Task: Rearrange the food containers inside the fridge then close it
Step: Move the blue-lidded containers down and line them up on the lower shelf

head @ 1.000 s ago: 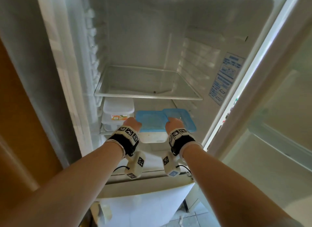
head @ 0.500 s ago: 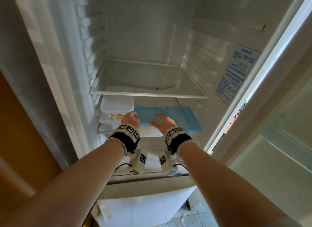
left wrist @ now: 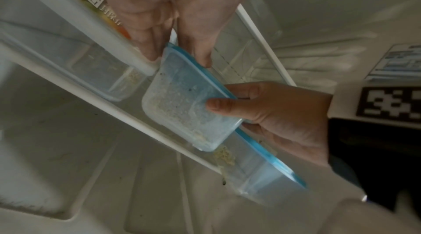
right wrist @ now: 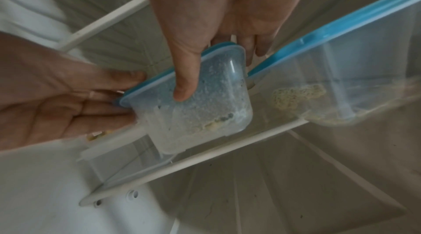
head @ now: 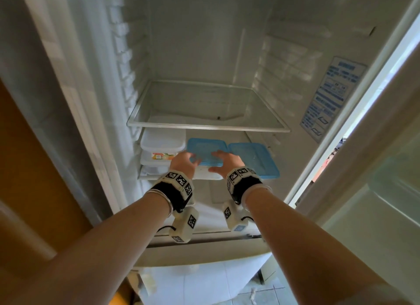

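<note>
While both forearms reach into the open fridge, the left hand [head: 184,162] and right hand [head: 227,162] clasp the small blue-lidded container [left wrist: 187,94] between their fingers on the lower shelf [head: 145,176], thumbs against its clear front wall. Right of the fingers sits a second blue-lidded container [head: 256,157]; left, stacked white containers [head: 159,145].

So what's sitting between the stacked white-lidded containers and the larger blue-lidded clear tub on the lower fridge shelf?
A smaller blue-lidded clear container, gripped by the left hand and right hand; the head view shows it best.
</note>
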### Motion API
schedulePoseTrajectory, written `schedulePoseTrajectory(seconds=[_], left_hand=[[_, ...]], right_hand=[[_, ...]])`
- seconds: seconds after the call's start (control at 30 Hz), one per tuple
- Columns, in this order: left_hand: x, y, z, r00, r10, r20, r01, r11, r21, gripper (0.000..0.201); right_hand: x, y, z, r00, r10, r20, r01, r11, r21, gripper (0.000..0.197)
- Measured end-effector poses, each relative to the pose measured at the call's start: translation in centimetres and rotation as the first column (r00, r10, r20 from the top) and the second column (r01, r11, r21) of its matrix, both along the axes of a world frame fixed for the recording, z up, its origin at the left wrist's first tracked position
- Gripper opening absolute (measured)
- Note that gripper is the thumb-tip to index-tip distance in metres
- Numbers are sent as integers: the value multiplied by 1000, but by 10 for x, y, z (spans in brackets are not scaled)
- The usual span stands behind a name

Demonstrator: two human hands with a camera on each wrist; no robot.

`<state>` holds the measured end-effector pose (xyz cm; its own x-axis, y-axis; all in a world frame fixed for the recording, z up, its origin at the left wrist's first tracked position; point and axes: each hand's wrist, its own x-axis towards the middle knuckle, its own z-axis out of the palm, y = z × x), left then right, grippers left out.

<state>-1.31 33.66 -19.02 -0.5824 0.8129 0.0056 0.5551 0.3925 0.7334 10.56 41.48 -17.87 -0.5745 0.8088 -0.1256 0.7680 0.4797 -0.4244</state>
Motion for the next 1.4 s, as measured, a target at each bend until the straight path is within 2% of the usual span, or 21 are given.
schedulePoseTrajectory(seconds=[0.13, 0.4, 0.53, 1.0, 1.2, 1.4], left_hand=[[-2, 1, -1, 996, -52, -72, 52, 999, -8, 42], [-9, 13, -8, 983, -96, -158, 89, 995, -48, 37], [-16, 19, -14, 985, -83, -154, 77, 996, -39, 32], [-18, 23, -16, 987, -59, -152, 57, 998, -14, 18], [6, 25, -1, 983, -103, -155, 97, 994, -44, 32], [59, 38, 5, 953, -299, -54, 297, 954, -43, 39]], right_hand=[[-3, 1, 2, 997, 55, 52, -58, 997, 53, 63], [-10, 14, -1, 989, 73, 126, -80, 996, 44, 66], [-18, 23, -5, 980, 111, 163, -118, 992, 34, 67], [-14, 28, -4, 979, 143, 146, -150, 988, 38, 66], [19, 18, 10, 998, -19, 52, 16, 999, 47, 47], [70, 12, 14, 981, -146, 126, 140, 989, 56, 43]])
